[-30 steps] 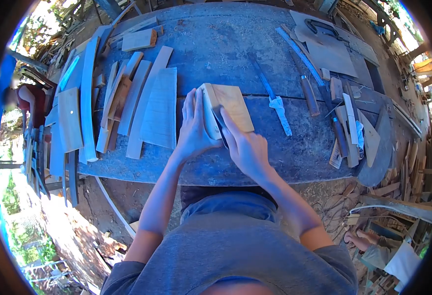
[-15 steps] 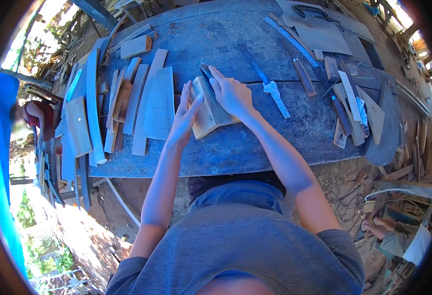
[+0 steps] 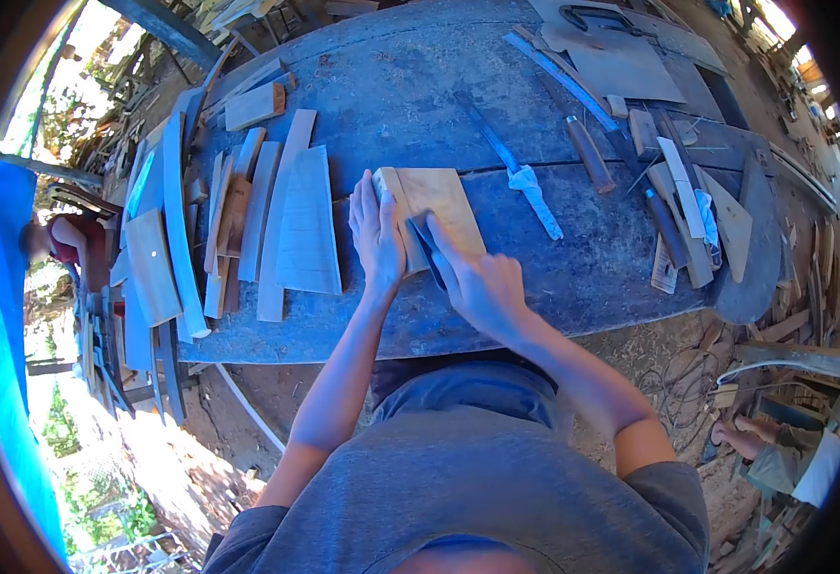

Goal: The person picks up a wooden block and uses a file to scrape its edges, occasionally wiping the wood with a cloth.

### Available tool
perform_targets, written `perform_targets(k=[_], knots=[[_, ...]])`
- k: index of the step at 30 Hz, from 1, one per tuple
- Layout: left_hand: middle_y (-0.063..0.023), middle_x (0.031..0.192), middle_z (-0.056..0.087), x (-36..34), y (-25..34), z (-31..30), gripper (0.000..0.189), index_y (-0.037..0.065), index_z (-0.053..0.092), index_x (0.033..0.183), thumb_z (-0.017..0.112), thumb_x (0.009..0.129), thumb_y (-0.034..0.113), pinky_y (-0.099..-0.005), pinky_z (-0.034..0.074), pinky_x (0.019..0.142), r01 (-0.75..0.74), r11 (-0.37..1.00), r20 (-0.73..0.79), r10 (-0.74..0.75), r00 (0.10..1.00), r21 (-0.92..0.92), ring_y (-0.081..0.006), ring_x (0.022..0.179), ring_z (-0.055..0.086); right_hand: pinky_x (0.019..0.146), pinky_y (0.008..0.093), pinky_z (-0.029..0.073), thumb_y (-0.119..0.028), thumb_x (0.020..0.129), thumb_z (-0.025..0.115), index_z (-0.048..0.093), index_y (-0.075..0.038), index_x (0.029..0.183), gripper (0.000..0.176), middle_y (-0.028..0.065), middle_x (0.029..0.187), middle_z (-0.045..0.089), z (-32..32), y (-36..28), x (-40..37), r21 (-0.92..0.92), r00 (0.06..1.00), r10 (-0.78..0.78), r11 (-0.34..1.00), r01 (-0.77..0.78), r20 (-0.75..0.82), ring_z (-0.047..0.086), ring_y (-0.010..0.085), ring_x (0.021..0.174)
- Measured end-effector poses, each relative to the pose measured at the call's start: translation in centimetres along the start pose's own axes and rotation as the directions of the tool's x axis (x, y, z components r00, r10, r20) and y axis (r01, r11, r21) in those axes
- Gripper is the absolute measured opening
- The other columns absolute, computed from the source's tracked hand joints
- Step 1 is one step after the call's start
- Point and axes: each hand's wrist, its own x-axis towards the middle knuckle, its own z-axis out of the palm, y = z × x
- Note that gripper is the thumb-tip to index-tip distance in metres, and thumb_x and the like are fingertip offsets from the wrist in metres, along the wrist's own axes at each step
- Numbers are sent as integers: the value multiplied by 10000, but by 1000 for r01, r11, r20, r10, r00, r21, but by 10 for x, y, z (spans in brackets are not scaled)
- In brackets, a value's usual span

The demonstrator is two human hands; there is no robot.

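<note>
A pale wooden piece [image 3: 444,196] lies on the blue workbench in front of me, with a narrower strip along its left side. My left hand [image 3: 377,234] holds it along the left edge, fingers stretched out together and pointing away from me. My right hand [image 3: 482,287] grips a dark, narrow, flat tool [image 3: 427,251] against the wood near its close end, index finger laid along it. The palm hides part of that tool, and its exact kind cannot be made out.
Several wooden strips and boards [image 3: 307,225] lie left on the workbench [image 3: 391,86]. To the right are a long blade with a wrapped handle [image 3: 535,201], a wooden-handled tool [image 3: 589,155] and a C-clamp [image 3: 604,17]. Other people are at the far left and lower right.
My right hand has drawn the dark tool toward me along the wood. The wooden piece has turned and shows more of its flat face; my left hand has shifted slightly right and nearer.
</note>
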Motion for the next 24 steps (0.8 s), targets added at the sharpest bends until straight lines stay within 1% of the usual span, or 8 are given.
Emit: perform_targets(k=[2,5,6,9,14,17,20,24], knots=[[-184,1540,272,-2,5,-3,597,55,268,1509,291,1038,420,-460,135,1177,9,1000,8,-9,1000,9,-359,1435,208,543,468,535,-264,947,519,543,-177,1347,410,156,687,673,6,0,41,-94,981,-83,993,67,-177,675,345,598],[-202,1504,295,3,-1,2,596,52,283,1492,295,1035,435,-470,173,1156,-2,999,-66,6,998,53,-372,1401,241,564,473,541,-257,936,526,551,-190,1339,409,160,709,678,13,-2,94,-25,976,-79,997,76,-202,688,341,640],[-210,1488,301,4,-1,4,599,52,285,1486,296,1033,444,-474,194,1143,-9,996,-135,20,991,86,-377,1384,256,564,473,541,-257,936,526,551,-190,1339,409,160,709,678,12,-2,93,-27,976,-80,997,76,-202,688,341,640],[-216,1451,322,3,-3,7,604,50,278,1481,308,1031,451,-482,231,1117,-27,992,-139,43,989,121,-375,1355,279,553,475,540,-256,931,529,561,-201,1330,404,158,700,677,8,-2,68,-36,977,-58,998,52,-207,686,345,625],[-202,1423,338,1,-1,6,601,50,293,1465,335,1025,457,-488,246,1105,-49,994,-143,63,988,100,-370,1331,296,560,475,534,-262,955,518,515,-256,1387,432,177,737,685,-7,13,20,0,999,35,999,-35,15,675,358,616],[-203,1415,327,-2,0,5,649,50,291,1456,384,998,500,-499,262,1091,-62,993,-127,75,989,100,-384,1319,298,587,485,538,-278,961,505,511,-243,1391,431,183,735,685,-3,11,70,-97,997,-14,995,7,-72,682,360,645],[-214,1419,307,1,1,5,708,47,279,1454,455,955,519,-510,283,1070,-50,989,-153,72,986,141,-398,1311,297,558,481,544,-284,945,517,550,-192,1335,402,159,729,689,22,25,127,-54,989,-15,998,7,-148,686,363,636],[-221,1414,310,3,-3,10,722,37,281,1445,508,919,476,-515,301,1051,-23,993,-218,48,975,117,-400,1294,309,584,486,547,-303,952,509,538,-187,1344,410,165,774,701,16,13,118,-83,994,-30,996,21,-107,690,374,670]])
